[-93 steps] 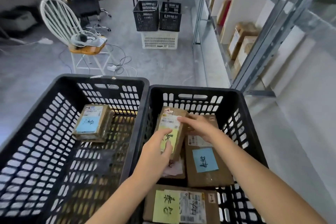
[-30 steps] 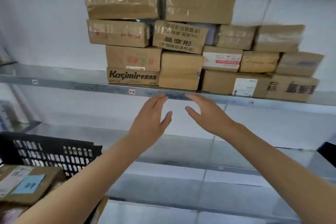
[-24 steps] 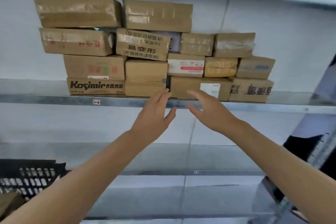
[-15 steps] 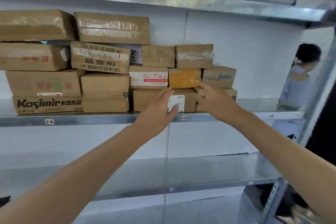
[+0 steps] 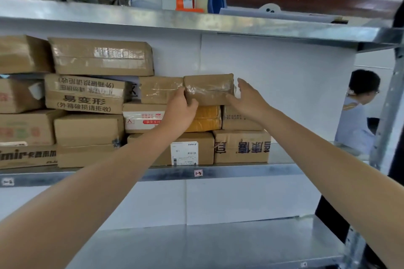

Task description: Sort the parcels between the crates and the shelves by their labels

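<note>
Carton (image 5: pixel 85 94) reads 易变形; shelf tag (image 5: pixel 198 173) reads 1-3.

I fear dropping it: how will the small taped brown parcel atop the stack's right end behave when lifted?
The taped parcel looks boxy with firm edges, so probably stiff. Glossy tape wraps its front, so it may slip in the left hand. It is small, likely light.

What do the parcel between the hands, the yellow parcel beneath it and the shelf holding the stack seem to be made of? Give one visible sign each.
The taped parcel looks like matt brown cardboard wrapped in glossy clear tape that wrinkles and glints. The yellow parcel is probably cardboard under yellowish tape, with shiny bands showing. The shelf is metal, likely galvanised steel, grey with a dull mottled sheen.
</note>
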`<act>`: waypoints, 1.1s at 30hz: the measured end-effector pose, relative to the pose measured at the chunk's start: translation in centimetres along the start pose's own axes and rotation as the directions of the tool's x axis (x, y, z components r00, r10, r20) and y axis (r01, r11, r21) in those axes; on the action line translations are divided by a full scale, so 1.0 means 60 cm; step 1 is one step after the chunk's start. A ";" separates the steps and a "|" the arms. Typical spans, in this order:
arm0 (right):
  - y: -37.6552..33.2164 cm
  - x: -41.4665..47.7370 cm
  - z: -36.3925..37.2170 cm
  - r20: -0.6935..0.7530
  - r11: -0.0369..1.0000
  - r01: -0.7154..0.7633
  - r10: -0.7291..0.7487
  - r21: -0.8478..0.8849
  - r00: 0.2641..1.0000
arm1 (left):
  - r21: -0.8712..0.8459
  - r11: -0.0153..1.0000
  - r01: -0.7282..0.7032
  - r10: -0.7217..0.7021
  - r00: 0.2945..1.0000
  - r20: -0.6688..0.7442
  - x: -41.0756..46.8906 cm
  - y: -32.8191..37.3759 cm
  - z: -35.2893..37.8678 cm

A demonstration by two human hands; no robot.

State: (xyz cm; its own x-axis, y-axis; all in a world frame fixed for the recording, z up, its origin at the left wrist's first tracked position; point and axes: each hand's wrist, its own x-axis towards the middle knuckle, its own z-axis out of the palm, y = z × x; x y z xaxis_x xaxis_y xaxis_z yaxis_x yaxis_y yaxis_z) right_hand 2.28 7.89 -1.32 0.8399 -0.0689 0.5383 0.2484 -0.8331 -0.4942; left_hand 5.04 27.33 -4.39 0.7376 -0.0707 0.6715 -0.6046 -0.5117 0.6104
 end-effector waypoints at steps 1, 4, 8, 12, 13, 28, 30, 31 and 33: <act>0.000 0.014 0.002 0.012 0.999 -0.023 0.023 0.026 1.000 | -0.032 0.999 0.032 -0.032 0.999 -0.009 0.009 0.001 0.007; -0.004 0.045 0.014 0.056 0.987 -0.071 0.064 0.145 0.996 | -0.103 0.990 0.100 -0.104 0.994 -0.034 0.024 0.003 0.019; -0.002 0.049 0.035 0.021 0.948 -0.100 0.098 0.303 0.995 | -0.172 0.977 0.129 -0.136 0.990 -0.027 0.025 0.006 0.022; -0.002 0.022 0.026 -0.101 0.935 -0.020 0.060 0.353 0.993 | -0.326 0.940 0.102 -0.116 0.993 -0.025 0.009 0.021 0.006; -0.006 0.009 0.019 -0.133 0.934 0.005 0.046 0.357 0.990 | -0.365 0.927 0.082 -0.101 0.994 -0.033 0.000 0.025 0.001; -0.013 -0.328 0.103 -0.145 0.752 0.056 0.053 0.657 0.988 | -0.723 0.640 0.259 -0.391 0.920 -0.017 -0.313 -0.039 -0.061; -0.010 -0.355 0.138 -0.099 0.729 -0.003 0.096 0.684 0.990 | -0.699 0.644 0.311 -0.457 0.889 -0.027 -0.352 -0.058 -0.065; -0.007 -0.366 0.154 -0.072 0.713 -0.035 0.120 0.700 0.990 | -0.673 0.654 0.345 -0.493 0.869 -0.034 -0.369 -0.067 -0.065; -0.002 -0.389 0.188 -0.018 0.680 -0.104 0.169 0.726 0.985 | -0.617 0.667 0.416 -0.562 0.826 -0.050 -0.406 -0.085 -0.061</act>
State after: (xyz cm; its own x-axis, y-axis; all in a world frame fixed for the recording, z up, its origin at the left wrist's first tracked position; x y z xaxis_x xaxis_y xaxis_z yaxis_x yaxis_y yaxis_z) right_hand -11.91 15.80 -21.54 0.8612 -0.2185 0.4589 0.4320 -0.1611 -0.8874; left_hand -10.96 34.81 -22.29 0.9337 0.2723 0.2326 -0.2818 0.1578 0.9464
